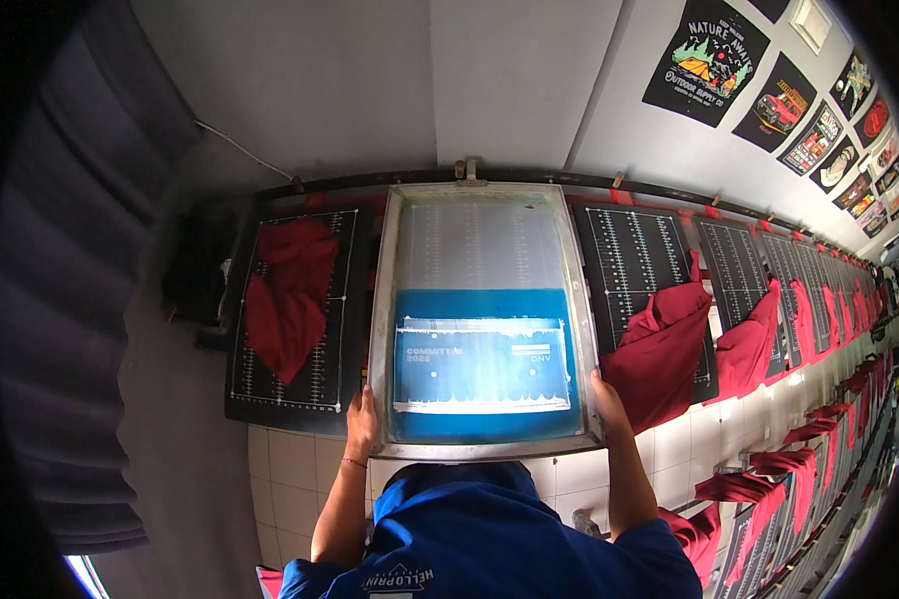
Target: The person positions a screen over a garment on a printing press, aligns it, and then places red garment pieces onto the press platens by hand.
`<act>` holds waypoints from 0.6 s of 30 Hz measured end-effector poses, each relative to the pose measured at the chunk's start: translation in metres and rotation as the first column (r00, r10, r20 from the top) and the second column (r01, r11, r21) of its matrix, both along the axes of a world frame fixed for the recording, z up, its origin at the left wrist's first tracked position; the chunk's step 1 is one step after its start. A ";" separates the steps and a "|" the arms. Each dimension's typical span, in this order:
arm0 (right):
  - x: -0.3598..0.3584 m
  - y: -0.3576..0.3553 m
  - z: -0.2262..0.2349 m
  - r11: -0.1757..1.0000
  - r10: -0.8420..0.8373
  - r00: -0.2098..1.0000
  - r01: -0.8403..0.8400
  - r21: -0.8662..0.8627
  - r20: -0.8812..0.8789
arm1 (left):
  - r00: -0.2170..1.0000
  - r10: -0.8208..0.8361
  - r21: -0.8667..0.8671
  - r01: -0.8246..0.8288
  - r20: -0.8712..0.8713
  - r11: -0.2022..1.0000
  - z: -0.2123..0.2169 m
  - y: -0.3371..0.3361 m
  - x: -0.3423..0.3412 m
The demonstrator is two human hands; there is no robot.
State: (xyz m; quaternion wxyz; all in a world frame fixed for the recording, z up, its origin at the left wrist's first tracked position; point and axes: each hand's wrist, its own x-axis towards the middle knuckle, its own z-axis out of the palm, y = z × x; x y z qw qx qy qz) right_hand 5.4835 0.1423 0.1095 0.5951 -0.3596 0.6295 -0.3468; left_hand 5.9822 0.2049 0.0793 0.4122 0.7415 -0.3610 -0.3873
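Observation:
A screen printing frame [485, 451] with a metal rim lies flat in front of me, over the row of boards. Its mesh is pale grey at the far end and blue on the near half, with a bright rectangular stencil area edged by white tape or ink. My left hand [363, 419] is closed round the rim's near left side. At the near right side my right hand [607, 401] grips the rim too. The fingers of both hands are partly hidden beneath the frame. Whatever lies below the mesh is mostly hidden.
Left of the frame, a black printing board [340, 344] with white ruler marks carries a crumpled dark red cloth [295, 299]. More boards run off to the right, with a red cloth [659, 349] draped on the nearest. A dark rail [529, 176] runs behind. A dark curtain [70, 299] hangs left.

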 end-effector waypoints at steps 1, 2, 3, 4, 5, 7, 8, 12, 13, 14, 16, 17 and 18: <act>-0.008 -0.004 -0.008 1.000 0.013 0.999 -0.013 0.013 0.040 | 1.000 -0.005 0.106 0.004 0.004 0.994 0.004 -0.004 -0.002; -0.008 -0.008 -0.010 1.000 0.008 1.000 -0.009 0.011 0.026 | 1.000 -0.007 0.081 0.006 0.011 0.997 0.004 -0.006 -0.001; -0.008 -0.012 -0.012 1.000 0.003 1.000 -0.003 0.008 0.011 | 1.000 -0.010 0.056 0.009 0.018 0.998 0.003 -0.008 -0.001; -0.007 -0.016 -0.014 1.000 -0.003 1.000 0.003 0.006 -0.004 | 1.000 -0.013 0.032 0.012 0.024 0.999 0.002 -0.010 -0.001; -0.005 -0.018 -0.012 1.000 -0.006 1.000 0.006 0.008 -0.015 | 0.999 -0.006 0.057 0.004 0.034 0.998 -0.002 -0.010 0.001; -0.001 -0.023 -0.009 1.000 -0.012 0.999 0.012 0.011 -0.038 | 0.999 0.005 0.105 -0.011 0.052 0.994 -0.011 -0.014 0.004; 0.005 -0.024 0.005 0.999 -0.013 0.998 0.015 0.041 -0.055 | 1.000 0.027 0.090 -0.028 0.011 0.996 -0.017 -0.014 0.002; 0.010 -0.023 0.024 0.997 -0.039 0.997 0.044 0.066 -0.074 | 0.996 0.053 0.037 -0.051 -0.073 0.998 -0.022 -0.016 -0.010; 0.005 -0.024 0.014 0.998 -0.045 0.997 0.048 0.044 -0.068 | 0.996 0.052 0.019 -0.051 -0.076 0.999 -0.022 -0.019 -0.015; 0.002 -0.030 0.008 0.998 -0.041 0.997 0.043 0.034 -0.065 | 0.997 0.057 0.032 -0.055 -0.051 0.998 -0.028 -0.022 -0.016; 0.001 -0.033 -0.007 0.999 -0.034 0.998 0.035 0.025 -0.054 | 0.998 0.063 0.066 -0.063 0.005 0.996 -0.044 -0.021 -0.011; 0.002 -0.038 -0.016 0.999 -0.047 0.990 0.043 -0.031 -0.130 | 1.000 0.023 0.101 -0.022 -0.015 0.995 -0.042 -0.024 -0.011; 0.000 -0.039 -0.023 0.997 -0.070 0.984 0.062 -0.054 -0.166 | 1.000 0.026 0.097 -0.024 -0.014 0.995 -0.050 -0.027 -0.011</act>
